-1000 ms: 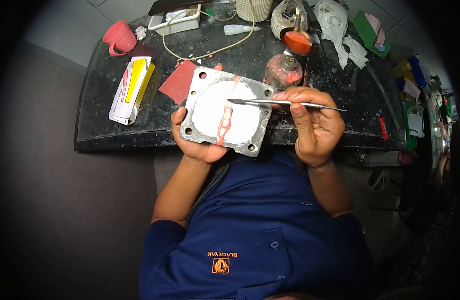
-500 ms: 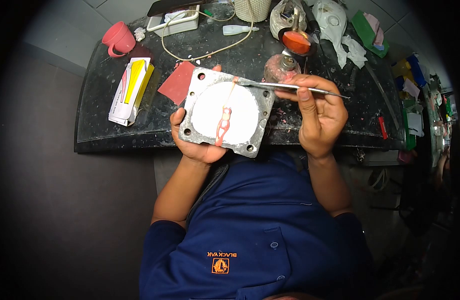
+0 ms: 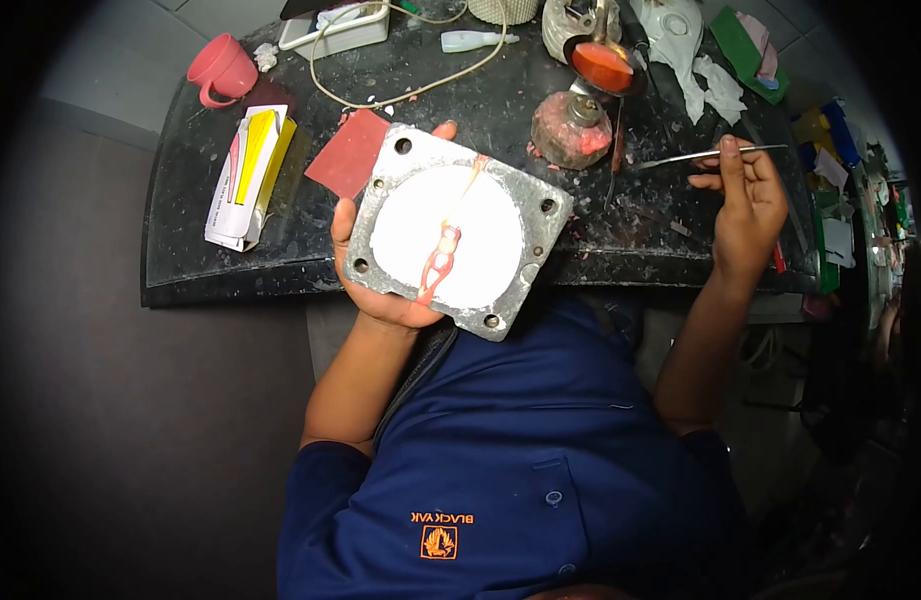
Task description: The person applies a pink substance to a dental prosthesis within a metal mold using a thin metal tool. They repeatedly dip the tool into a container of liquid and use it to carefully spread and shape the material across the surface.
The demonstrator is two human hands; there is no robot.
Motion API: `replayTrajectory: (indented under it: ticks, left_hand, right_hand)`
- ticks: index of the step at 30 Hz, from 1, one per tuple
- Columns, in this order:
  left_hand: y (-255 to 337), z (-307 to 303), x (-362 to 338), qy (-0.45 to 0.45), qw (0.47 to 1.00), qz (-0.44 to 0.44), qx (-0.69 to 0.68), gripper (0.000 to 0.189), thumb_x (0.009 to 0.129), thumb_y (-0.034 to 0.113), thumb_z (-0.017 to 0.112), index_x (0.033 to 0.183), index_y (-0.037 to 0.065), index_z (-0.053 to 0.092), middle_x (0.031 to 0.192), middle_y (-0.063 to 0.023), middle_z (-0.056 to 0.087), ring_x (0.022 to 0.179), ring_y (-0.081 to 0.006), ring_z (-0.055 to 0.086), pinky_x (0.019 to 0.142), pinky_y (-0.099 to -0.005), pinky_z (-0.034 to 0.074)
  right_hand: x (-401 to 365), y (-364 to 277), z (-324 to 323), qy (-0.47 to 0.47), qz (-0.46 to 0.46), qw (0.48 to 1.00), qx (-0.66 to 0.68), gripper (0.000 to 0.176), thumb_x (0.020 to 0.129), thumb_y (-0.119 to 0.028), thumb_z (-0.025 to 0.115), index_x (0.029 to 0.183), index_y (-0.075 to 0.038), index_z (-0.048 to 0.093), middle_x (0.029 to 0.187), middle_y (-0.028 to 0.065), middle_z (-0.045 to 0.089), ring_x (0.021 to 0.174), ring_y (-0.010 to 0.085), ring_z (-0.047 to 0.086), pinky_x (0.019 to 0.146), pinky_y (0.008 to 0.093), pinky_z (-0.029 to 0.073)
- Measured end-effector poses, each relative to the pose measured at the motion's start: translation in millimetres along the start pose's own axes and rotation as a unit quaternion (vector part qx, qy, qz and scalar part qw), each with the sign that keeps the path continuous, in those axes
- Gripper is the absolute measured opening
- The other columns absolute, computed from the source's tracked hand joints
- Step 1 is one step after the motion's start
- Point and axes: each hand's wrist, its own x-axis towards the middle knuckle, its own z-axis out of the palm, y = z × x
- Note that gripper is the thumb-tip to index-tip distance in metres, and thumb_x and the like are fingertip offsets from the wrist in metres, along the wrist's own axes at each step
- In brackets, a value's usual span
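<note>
So the left hand [image 3: 376, 303] was clamped on a squarish grey metal plate [image 3: 548, 228] near the black table's [image 3: 186, 200] near edge. A thin pinkish strip [image 3: 443, 262] already ran across its round white middle [image 3: 399, 222]; glare probably hid whether any shaping was left. Farther right, the right hand [image 3: 751, 215] pinched a slim silver tool [image 3: 681, 158], well off the plate. Far side: dark pan of orange-red stuff [image 3: 603, 68].
</note>
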Motion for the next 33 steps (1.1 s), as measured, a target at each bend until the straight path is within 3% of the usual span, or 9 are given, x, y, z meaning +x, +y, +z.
replayTrajectory:
  ticks: [3, 10, 16, 17, 21, 24, 27, 32, 33]
  left_hand:
    - [1.2, -1.2, 0.3, -0.011, 0.999, -0.014, -0.040, 0.090, 0.098, 0.063, 0.046, 0.162, 0.005, 0.021, 0.170, -0.0174, 0.016, 0.150, -0.0419, 0.033, 0.120, -0.0600, 0.032]
    - [-1.5, 4.7, 1.5, -0.053, 0.990, -0.019, -0.131, 0.095, 0.098, 0.070, 0.043, 0.161, 0.002, 0.022, 0.167, -0.0227, 0.020, 0.145, -0.0418, 0.041, 0.115, -0.0588, 0.039]
    - [-2.0, 4.3, 3.9, -0.057, 0.991, -0.008, -0.121, 0.094, 0.099, 0.072, 0.037, 0.160, 0.002, 0.025, 0.166, -0.0235, 0.022, 0.144, -0.0438, 0.041, 0.114, -0.0603, 0.040]
    - [-2.8, 5.4, 5.0, -0.067, 0.990, -0.005, -0.124, 0.095, 0.099, 0.074, 0.035, 0.160, 0.002, 0.026, 0.166, -0.0234, 0.022, 0.144, -0.0446, 0.041, 0.114, -0.0618, 0.040]
    - [-3.5, 14.2, 5.0, -0.068, 0.986, -0.016, -0.153, 0.098, 0.097, 0.077, 0.032, 0.160, 0.002, 0.026, 0.166, -0.0229, 0.024, 0.143, -0.0460, 0.042, 0.112, -0.0658, 0.040]
    - [-0.8, 13.3, 6.0, -0.059, 0.980, -0.020, -0.187, 0.105, 0.093, 0.082, 0.035, 0.161, 0.003, 0.024, 0.165, -0.0269, 0.022, 0.142, -0.0481, 0.042, 0.111, -0.0687, 0.038]
    - [2.8, -3.1, 9.2, -0.110, 0.986, -0.126, 0.000, 0.109, 0.089, 0.084, 0.040, 0.162, 0.005, 0.021, 0.162, -0.0372, 0.018, 0.144, -0.0507, 0.038, 0.112, -0.0667, 0.038]
    - [-1.5, 5.7, 6.0, -0.079, 0.957, -0.154, -0.232, 0.104, 0.089, 0.072, 0.055, 0.161, 0.005, 0.021, 0.158, -0.0482, 0.001, 0.146, -0.0521, 0.033, 0.112, -0.0639, 0.040]
    - [-1.1, -28.6, 19.2, -0.168, 0.945, -0.188, -0.210, 0.103, 0.089, 0.066, 0.060, 0.162, 0.006, 0.019, 0.157, -0.0486, -0.004, 0.146, -0.0514, 0.034, 0.112, -0.0640, 0.040]
  right_hand:
    - [14.5, 10.8, -25.0, -0.007, 0.113, 0.988, -0.106, 0.030, 0.099, -0.028, 0.072, 0.080, -0.006, 0.065, 0.073, 0.0012, 0.065, 0.065, 0.0069, 0.062, 0.057, 0.0197, 0.049]
    - [25.5, 31.9, -47.7, -0.029, 0.241, 0.939, -0.242, 0.033, 0.095, -0.036, 0.076, 0.081, -0.007, 0.068, 0.072, -0.0019, 0.064, 0.064, 0.0049, 0.059, 0.054, 0.0207, 0.043]
    - [3.6, 0.9, -65.2, -0.154, 0.142, 0.939, -0.273, 0.020, 0.092, -0.017, 0.078, 0.099, 0.001, 0.074, 0.086, 0.0038, 0.070, 0.074, 0.0072, 0.060, 0.068, 0.0226, 0.047]
    - [-5.1, -7.6, -64.7, -0.167, 0.158, 0.934, -0.274, 0.014, 0.087, -0.003, 0.077, 0.100, 0.001, 0.074, 0.084, 0.0023, 0.067, 0.073, 0.0074, 0.057, 0.070, 0.0228, 0.046]
    - [-16.4, -32.3, -53.6, -0.261, 0.139, 0.882, -0.368, 0.014, 0.081, 0.003, 0.075, 0.094, 0.002, 0.070, 0.082, 0.0017, 0.058, 0.073, 0.0073, 0.053, 0.069, 0.0248, 0.044]
    - [-12.4, -23.7, -60.8, -0.314, 0.107, 0.861, -0.387, 0.010, 0.085, 0.003, 0.072, 0.092, 0.003, 0.065, 0.083, 0.0046, 0.059, 0.074, 0.0101, 0.053, 0.069, 0.0296, 0.044]
    - [-18.2, -25.0, -59.8, -0.316, 0.053, 0.851, -0.417, 0.011, 0.087, 0.003, 0.070, 0.090, 0.003, 0.059, 0.083, 0.0072, 0.057, 0.075, 0.0163, 0.054, 0.071, 0.0347, 0.044]
    - [-24.6, -35.3, -59.9, -0.303, 0.083, 0.859, -0.404, 0.012, 0.088, 0.002, 0.069, 0.087, 0.001, 0.056, 0.081, 0.0091, 0.055, 0.076, 0.0235, 0.054, 0.075, 0.0380, 0.044]
    - [-25.0, -37.3, -59.3, -0.305, 0.093, 0.863, -0.392, 0.012, 0.088, 0.002, 0.068, 0.087, 0.001, 0.056, 0.081, 0.0096, 0.054, 0.076, 0.0250, 0.054, 0.076, 0.0388, 0.044]
